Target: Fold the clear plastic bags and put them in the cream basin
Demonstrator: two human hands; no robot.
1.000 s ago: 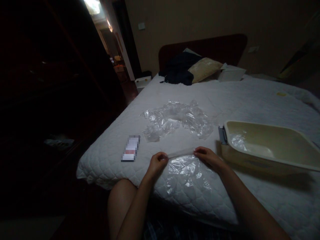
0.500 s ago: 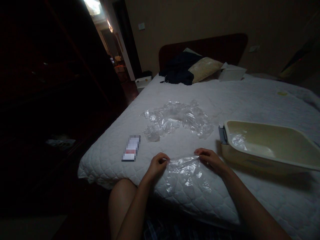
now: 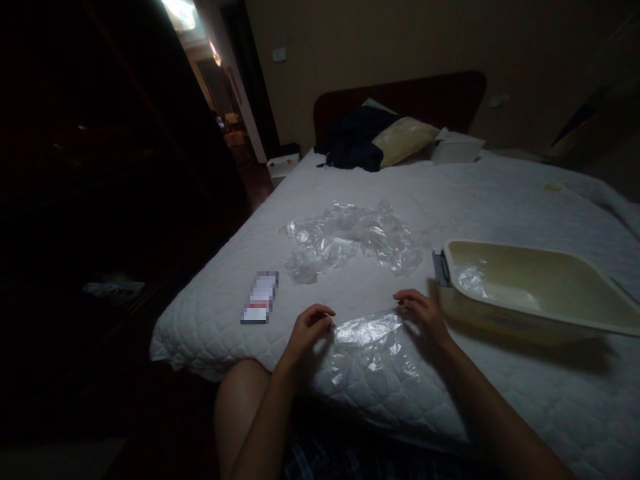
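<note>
A clear plastic bag (image 3: 373,347) lies flat on the white quilted bed (image 3: 500,200), close to its near edge. My left hand (image 3: 307,329) pinches the bag's upper left corner with curled fingers. My right hand (image 3: 420,313) grips the upper right corner the same way. The bag's top edge stretches between the two hands. A heap of crumpled clear plastic bags (image 3: 350,237) sits further up the bed, apart from both hands.
A beige plastic basin (image 3: 530,293) with a bit of clear plastic inside stands right of my right hand. A small flat packet (image 3: 260,297) lies to the left. Pillows and dark clothing (image 3: 350,137) are by the headboard. My bare knee (image 3: 240,413) is below the bed edge.
Both hands have lowered the bag's top edge towards the bed and shifted slightly towards me. The taut rolled edge has slackened and the bag lies flatter.
</note>
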